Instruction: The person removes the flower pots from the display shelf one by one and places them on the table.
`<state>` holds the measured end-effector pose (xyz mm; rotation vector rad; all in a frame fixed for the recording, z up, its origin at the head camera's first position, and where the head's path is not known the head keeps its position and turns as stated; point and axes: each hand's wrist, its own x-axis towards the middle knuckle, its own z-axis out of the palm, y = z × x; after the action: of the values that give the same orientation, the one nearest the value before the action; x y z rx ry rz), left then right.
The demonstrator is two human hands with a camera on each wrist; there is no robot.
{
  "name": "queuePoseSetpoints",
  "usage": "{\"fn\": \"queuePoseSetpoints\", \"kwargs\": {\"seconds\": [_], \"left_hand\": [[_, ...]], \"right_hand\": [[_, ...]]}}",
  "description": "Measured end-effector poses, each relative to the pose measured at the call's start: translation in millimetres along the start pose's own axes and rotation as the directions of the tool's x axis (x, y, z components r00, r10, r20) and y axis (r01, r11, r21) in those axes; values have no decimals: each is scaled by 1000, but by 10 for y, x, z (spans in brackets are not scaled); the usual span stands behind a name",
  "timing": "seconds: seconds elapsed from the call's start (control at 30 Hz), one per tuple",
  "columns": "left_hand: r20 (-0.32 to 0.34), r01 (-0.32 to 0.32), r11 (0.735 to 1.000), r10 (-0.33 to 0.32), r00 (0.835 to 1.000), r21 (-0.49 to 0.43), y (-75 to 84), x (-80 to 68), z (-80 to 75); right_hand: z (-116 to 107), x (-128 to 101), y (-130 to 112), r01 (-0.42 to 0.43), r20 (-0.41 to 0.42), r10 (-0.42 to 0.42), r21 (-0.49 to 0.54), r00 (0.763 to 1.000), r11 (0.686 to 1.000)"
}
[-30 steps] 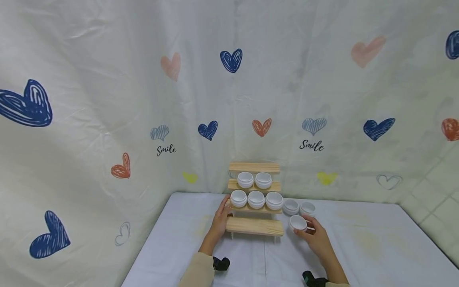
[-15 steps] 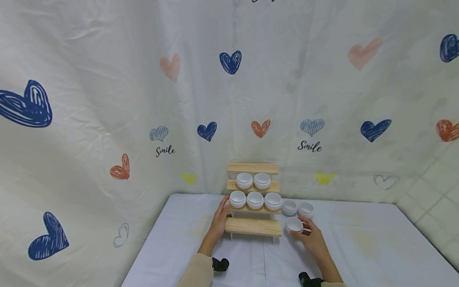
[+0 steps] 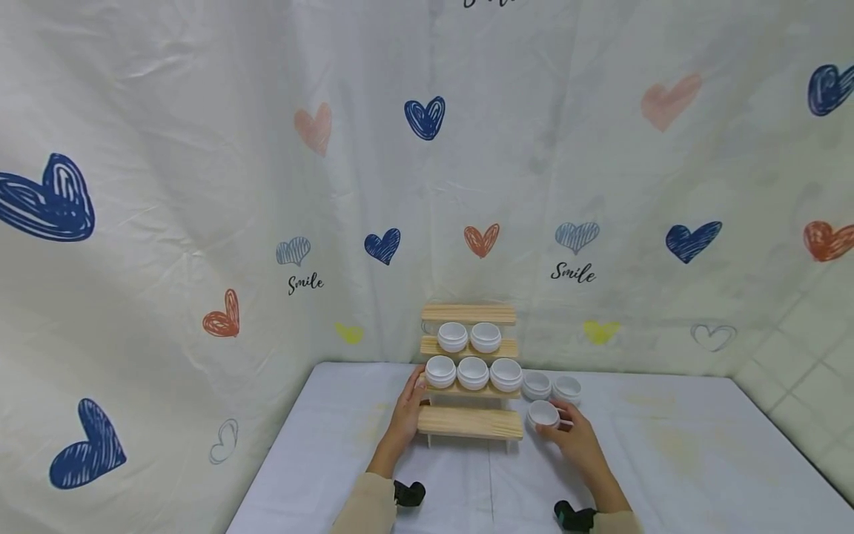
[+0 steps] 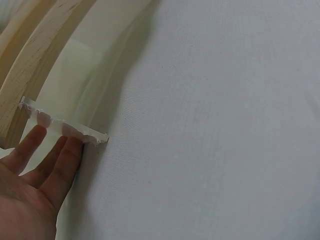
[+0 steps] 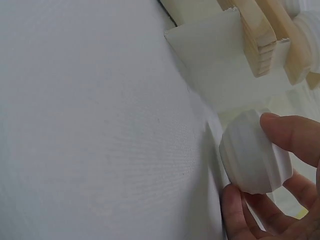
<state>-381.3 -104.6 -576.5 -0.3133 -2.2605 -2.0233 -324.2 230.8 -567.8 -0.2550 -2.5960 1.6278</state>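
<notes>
A tiered wooden display stand (image 3: pixel 471 423) stands near the back of the table, with white bowls on its two middle tiers. My left hand (image 3: pixel 404 417) is at the stand's left side. In the left wrist view its fairly straight fingers (image 4: pixel 64 170) touch the stand's pale side panel (image 4: pixel 65 122). Low beside the stand's right side, my right hand (image 3: pixel 575 439) pinches a small white bowl (image 3: pixel 543 415). The right wrist view shows the thumb (image 5: pixel 292 131) on one side of that bowl and fingers on the other; a narrow shadow lies between bowl and cloth.
Two more white bowls, one on the left (image 3: pixel 537 386) and one on the right (image 3: pixel 567 389), stand on the white-clothed table (image 3: pixel 667 445) just behind the right hand. A heart-printed curtain (image 3: pixel 507 170) hangs behind the table. The top shelf (image 3: pixel 468 314) and bottom shelf are bare.
The right hand has shifted slightly left with its bowl, closer to the stand. The left hand stays at the stand's side. The head view has turned a little.
</notes>
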Motion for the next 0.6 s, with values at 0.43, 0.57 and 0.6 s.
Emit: {"fn": "queuePoseSetpoints", "kwargs": {"seconds": [0.43, 0.57, 0.6], "left_hand": [[-4, 12, 1000, -12, 1000, 3, 31, -15, 5], [0, 15, 1000, -15, 1000, -8, 34, -21, 2], [1, 15, 1000, -15, 1000, -4, 36, -24, 0]], "right_hand": [[26, 83, -14, 25, 3, -25, -29, 1000, 999], [37, 115, 19, 33, -1, -33, -28, 999, 999], [37, 116, 21, 34, 0, -34, -30, 999, 999]]}}
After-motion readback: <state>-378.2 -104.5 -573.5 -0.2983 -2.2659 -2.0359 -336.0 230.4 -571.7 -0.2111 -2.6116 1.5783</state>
